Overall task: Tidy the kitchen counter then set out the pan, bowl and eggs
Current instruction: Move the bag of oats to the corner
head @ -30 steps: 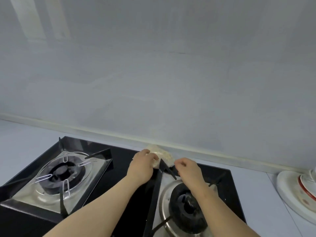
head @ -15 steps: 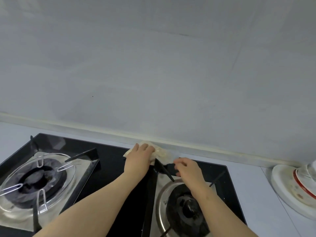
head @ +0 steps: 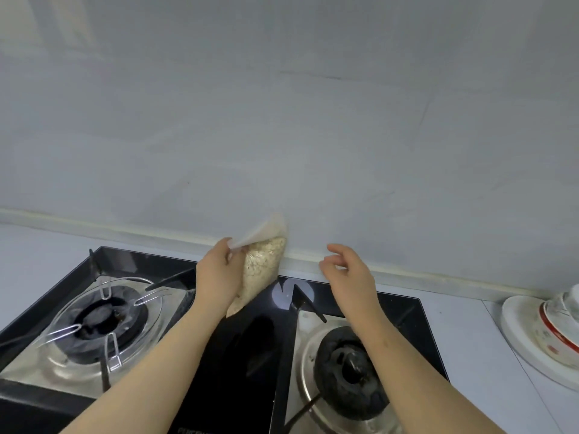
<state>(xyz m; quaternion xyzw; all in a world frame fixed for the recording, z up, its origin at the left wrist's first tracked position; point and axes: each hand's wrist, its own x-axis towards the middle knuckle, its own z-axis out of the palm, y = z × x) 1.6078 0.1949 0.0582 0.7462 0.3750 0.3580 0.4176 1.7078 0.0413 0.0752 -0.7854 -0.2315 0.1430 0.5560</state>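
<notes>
Bag [head: 263,269] of pale flakes: clear plastic, top corner folded up, held above black stove [head: 241,355] near wall | left hand [head: 216,277] pinches its top edge | right hand [head: 347,272] beside it, fingers loose, holding nothing.

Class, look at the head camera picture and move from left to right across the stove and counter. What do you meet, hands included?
left burner → left hand → plastic bag of pale grains, gripped by that hand → right hand, holding nothing → stack of dishes
</notes>
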